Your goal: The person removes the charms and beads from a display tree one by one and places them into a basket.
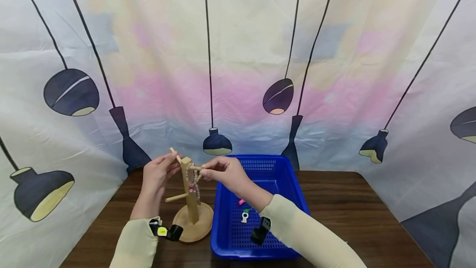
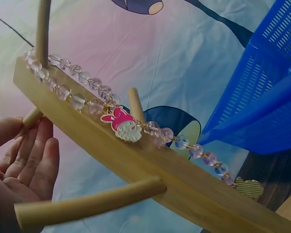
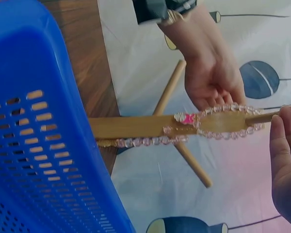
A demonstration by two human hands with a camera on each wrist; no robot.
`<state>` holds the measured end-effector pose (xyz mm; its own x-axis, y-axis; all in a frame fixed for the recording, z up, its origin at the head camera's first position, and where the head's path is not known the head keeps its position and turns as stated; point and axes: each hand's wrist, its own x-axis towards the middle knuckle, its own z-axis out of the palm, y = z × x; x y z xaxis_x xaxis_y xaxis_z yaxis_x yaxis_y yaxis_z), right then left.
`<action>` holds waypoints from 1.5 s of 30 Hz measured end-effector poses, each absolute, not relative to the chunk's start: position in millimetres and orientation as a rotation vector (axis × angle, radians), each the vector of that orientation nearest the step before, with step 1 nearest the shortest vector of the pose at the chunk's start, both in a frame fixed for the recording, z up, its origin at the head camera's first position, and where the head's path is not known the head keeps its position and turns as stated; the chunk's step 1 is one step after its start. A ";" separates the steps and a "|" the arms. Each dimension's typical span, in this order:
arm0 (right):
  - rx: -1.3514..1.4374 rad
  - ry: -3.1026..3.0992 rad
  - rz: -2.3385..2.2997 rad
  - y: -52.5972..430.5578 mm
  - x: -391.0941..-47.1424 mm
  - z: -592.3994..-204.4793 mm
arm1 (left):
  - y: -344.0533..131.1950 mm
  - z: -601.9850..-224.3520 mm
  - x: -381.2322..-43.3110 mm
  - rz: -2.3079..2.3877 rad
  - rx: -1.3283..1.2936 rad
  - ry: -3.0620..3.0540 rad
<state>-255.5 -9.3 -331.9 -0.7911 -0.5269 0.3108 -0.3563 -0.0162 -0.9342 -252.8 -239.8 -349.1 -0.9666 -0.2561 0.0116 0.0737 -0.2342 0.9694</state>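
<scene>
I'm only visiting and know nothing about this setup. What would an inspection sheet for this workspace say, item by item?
Surface: dark wooden table.
Job's things: wooden stand, upright beside the blue basket; beaded strand with a pink-and-white charm, looped over one peg.
Clutter: small pink piece and white-and-green trinket, inside the basket.
Grippers: bare human hands; left hand pinches another peg, right hand pinches the tip of the strand's peg. Each wrist wears a black device.
Cables: nothing seen.
Surroundings: cloth backdrop printed with hanging lamps.
</scene>
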 end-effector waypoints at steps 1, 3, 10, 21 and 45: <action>-0.950 2.091 -1.931 -10.8 -254.0 -332.2 | -239.1 -348.5 -253.5 -2.280 0.224 -1.829; -0.964 2.065 -1.939 -13.1 -251.5 -333.4 | -237.2 -347.0 -254.8 -2.244 0.233 -1.884; -0.979 2.022 -1.954 -23.1 -243.7 -334.6 | -228.3 -342.2 -259.9 -2.172 0.261 -2.004; -0.985 1.977 -1.968 -38.9 -235.5 -335.1 | -223.0 -339.1 -269.5 -2.175 0.230 -2.088; -1.059 2.118 -1.921 -47.8 -234.0 -335.0 | -231.9 -336.1 -253.3 -1.941 0.214 -2.079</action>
